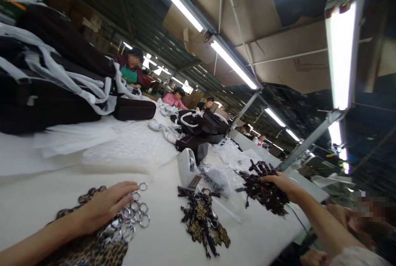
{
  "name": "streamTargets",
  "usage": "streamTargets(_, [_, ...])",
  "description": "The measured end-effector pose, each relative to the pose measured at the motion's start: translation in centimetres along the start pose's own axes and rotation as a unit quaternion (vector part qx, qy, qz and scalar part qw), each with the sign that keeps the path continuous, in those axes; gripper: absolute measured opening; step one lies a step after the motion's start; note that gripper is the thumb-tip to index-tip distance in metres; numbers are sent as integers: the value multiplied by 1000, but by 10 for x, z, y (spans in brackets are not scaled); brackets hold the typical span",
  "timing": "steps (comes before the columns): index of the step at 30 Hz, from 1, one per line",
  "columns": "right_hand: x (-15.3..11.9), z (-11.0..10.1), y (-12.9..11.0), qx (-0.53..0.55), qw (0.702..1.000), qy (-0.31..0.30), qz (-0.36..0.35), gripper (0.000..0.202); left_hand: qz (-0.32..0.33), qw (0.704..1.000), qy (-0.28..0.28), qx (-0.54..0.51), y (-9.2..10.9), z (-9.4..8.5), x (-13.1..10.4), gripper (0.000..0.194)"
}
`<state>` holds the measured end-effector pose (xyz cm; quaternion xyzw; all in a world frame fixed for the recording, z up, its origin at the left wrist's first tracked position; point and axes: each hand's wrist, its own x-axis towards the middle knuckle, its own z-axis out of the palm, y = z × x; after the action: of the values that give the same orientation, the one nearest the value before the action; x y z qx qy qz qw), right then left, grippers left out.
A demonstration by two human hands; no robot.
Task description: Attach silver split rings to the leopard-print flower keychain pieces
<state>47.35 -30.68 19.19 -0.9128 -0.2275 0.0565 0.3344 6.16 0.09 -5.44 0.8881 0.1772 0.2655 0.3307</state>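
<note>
My left hand (107, 204) lies flat with its fingers stretched out over a pile of leopard-print key rings (93, 249). Their silver rings (136, 208) poke out past my fingertips. On the right, my right hand (286, 185) grips a bunch of dark, frilly-edged pieces (262, 187), held at the table's right side; what exactly they are I cannot make out. Between my hands, a smaller heap of leopard-print pieces with dark strips (202, 216) rests on the white table (167, 241).
A white dispenser-like device (187, 169) stands mid-table beside clear plastic bags (216, 179). Black bags with white-wrapped straps (55, 80) pile up at left, above stacked white foam sheets (117, 146). More dark bags (201, 125) lie farther back. Several people work around the table.
</note>
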Motion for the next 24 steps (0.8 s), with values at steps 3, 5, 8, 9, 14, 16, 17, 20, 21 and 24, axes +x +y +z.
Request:
streamTargets(3, [-14,12,-25,60,996,-64,20,11,-87,987,36,-134,25,-24,10,48])
streamTargets(5, [-28,31,-47,96,990,-104,22,14,-96,967,73,-223,35,-40,15,51])
streamTargets(8, [-57,70,-86,136,978,-158,7,17,-117,943,108,-291,37,-63,15,58])
streamTargets(9, [-68,83,-100,133,975,-178,-13,17,-124,941,113,-294,35,-70,12,59])
streamTargets(14, [-104,146,-165,138,928,-312,-152,18,-148,956,93,-234,24,-108,-17,52])
streamTargets(16, [-108,170,-185,153,903,-346,-203,19,-151,968,69,-189,26,-123,-31,52])
streamTargets(17, [-109,181,-195,158,894,-357,-222,19,-148,975,50,-161,29,-131,-39,52])
streamTargets(20, [-108,210,-221,170,868,-381,-267,20,-139,987,-54,-54,42,-150,-73,50])
streamTargets(21, [-107,217,-229,172,859,-388,-284,20,-143,984,-102,-14,44,-152,-89,50])
streamTargets(24, [-107,236,-249,165,831,-412,-334,19,-125,975,-164,86,36,-139,-144,73])
